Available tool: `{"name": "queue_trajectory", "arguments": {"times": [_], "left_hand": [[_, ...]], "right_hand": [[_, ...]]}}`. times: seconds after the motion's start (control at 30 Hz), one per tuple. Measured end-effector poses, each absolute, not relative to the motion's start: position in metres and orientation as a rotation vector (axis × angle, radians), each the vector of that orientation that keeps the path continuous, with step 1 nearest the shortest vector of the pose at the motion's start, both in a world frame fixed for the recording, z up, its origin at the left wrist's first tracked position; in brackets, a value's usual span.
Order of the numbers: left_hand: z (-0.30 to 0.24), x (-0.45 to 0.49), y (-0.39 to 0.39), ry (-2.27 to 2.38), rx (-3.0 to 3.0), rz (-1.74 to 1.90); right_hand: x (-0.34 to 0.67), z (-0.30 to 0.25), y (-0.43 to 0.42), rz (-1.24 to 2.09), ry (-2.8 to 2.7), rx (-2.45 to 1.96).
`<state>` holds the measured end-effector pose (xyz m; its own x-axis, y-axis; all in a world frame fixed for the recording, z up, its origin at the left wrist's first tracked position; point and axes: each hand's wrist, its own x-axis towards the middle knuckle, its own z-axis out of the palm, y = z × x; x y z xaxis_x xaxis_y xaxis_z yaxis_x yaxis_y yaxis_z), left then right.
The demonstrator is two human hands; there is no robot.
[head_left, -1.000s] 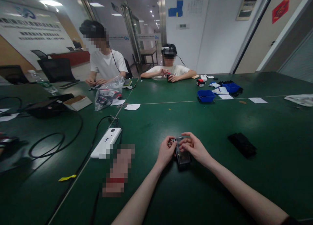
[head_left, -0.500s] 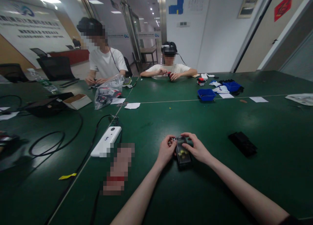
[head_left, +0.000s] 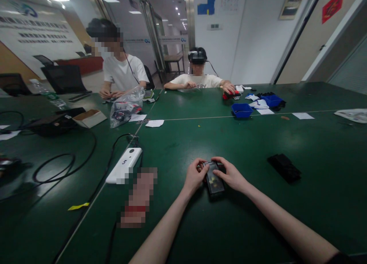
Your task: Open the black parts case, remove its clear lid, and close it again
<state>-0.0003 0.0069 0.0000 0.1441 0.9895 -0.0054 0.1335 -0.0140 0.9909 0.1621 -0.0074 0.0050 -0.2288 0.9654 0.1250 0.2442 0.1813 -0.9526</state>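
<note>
Both of my hands are on a small dark rectangular device (head_left: pixel 214 183) that rests on the green table (head_left: pixel 258 149) in front of me. My left hand (head_left: pixel 193 178) pinches its upper left corner with curled fingers. My right hand (head_left: pixel 231 175) wraps over its top right side, thumb on the face. The device's face looks glossy with faint yellowish marks.
A black flat object (head_left: pixel 283 167) lies to the right. A white power strip (head_left: pixel 125 164) with black cables (head_left: pixel 65 164) lies to the left, near a yellow scrap (head_left: pixel 78 207). Farther off are blue bins (head_left: pixel 241 110), a plastic bag (head_left: pixel 126 107), a cardboard box (head_left: pixel 89 118) and two seated people (head_left: pixel 197 78).
My right hand has closed lower over the device's top, and the device has settled slightly. The far person has reached a hand out toward a red object on the table.
</note>
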Motion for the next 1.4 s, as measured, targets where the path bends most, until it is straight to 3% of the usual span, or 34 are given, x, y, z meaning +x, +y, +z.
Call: {"name": "queue_trajectory", "arguments": {"times": [0.4,0.77,0.9,1.17,1.4], "left_hand": [[0.001,0.0,0.005,1.138,1.236,1.127],[0.003,0.002,0.006,1.062,1.18,1.141],[0.005,0.004,0.005,1.06,1.12,1.138],[0.005,0.003,0.005,1.08,1.155,1.078],[0.007,0.002,0.004,1.085,1.181,1.046]], "right_hand": [[0.163,0.003,-0.009,1.036,-1.7,-1.267],[0.166,0.004,-0.009,1.23,-1.589,-1.135],[0.185,0.008,0.006,0.928,-1.562,-1.311],[0.263,0.015,0.037,-0.205,-1.82,-1.84],[0.292,0.001,0.046,-0.519,-1.952,-2.018]]}}
